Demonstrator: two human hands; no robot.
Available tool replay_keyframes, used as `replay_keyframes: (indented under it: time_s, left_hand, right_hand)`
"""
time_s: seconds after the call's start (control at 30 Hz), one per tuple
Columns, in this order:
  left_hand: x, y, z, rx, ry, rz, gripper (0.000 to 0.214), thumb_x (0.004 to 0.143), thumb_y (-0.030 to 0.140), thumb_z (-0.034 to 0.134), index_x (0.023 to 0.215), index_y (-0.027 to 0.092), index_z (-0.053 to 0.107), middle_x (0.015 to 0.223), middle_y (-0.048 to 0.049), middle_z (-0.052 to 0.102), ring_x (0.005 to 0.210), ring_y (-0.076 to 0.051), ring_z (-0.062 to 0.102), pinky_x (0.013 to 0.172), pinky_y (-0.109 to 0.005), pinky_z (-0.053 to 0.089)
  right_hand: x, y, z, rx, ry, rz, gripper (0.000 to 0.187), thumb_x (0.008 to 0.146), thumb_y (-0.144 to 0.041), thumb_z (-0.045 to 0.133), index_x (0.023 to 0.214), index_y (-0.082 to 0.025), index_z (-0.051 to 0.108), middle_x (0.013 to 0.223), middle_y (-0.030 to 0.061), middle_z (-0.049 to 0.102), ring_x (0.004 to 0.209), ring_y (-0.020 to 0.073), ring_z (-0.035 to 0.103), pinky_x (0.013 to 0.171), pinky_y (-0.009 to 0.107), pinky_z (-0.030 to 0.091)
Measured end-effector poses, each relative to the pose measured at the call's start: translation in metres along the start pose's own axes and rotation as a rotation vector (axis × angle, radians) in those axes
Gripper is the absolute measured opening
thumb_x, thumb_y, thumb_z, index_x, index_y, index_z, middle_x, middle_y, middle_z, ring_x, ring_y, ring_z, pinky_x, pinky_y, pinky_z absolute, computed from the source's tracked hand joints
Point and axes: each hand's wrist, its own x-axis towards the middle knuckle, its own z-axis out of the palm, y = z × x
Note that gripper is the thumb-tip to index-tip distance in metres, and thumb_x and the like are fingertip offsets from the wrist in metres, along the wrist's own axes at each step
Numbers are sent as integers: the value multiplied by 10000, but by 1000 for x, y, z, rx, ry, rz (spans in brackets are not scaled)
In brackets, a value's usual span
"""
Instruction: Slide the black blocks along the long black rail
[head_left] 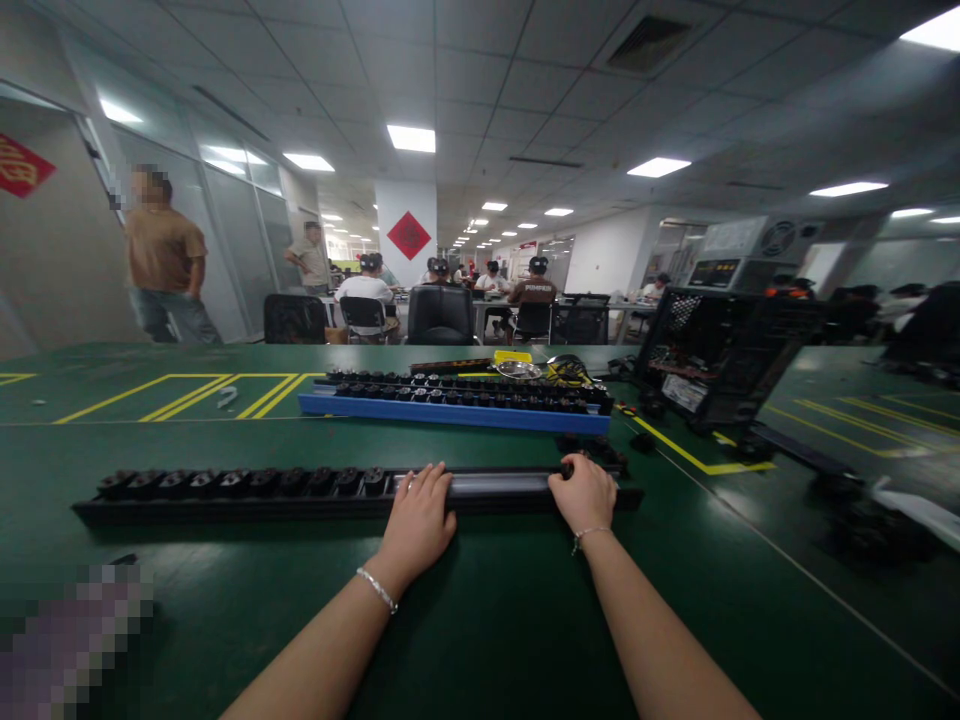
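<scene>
A long black rail (pixel 247 510) lies across the green table in front of me. Several dark, round-topped, socket-like pieces (pixel 292 482) stand in a row along its left part. My left hand (pixel 421 522) lies over the rail just past the last piece, its fingers curled over the far side. Between my hands a pale, shiny strip (pixel 499 485) shows inside the channel. My right hand (pixel 586 495) is closed near the rail's right end, with a small black piece (pixel 566 470) at its fingertips. The fingers partly hide that piece, and whether it touches the rail I cannot tell.
Behind the rail lies a blue rail (pixel 457 412) bearing rows of similar black pieces. Further back are a metal dish (pixel 519 370) and a yellow item (pixel 512 356). An opened computer case (pixel 720 350) stands at the right. Several people sit or stand beyond the table.
</scene>
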Motion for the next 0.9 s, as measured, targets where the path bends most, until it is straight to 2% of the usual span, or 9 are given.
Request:
replay_keyframes:
  time_s: [0.9]
  left_hand:
    - [-1, -2, 3, 6, 5, 5, 452, 778, 229, 483, 1224, 174, 536, 1368, -83, 493, 1284, -248, 414, 1096, -459, 269]
  right_hand:
    - [6, 11, -7, -47, -10, 73, 293, 700, -240, 492, 965, -201, 609, 1006, 69, 640, 1031, 233, 525, 929, 365, 303]
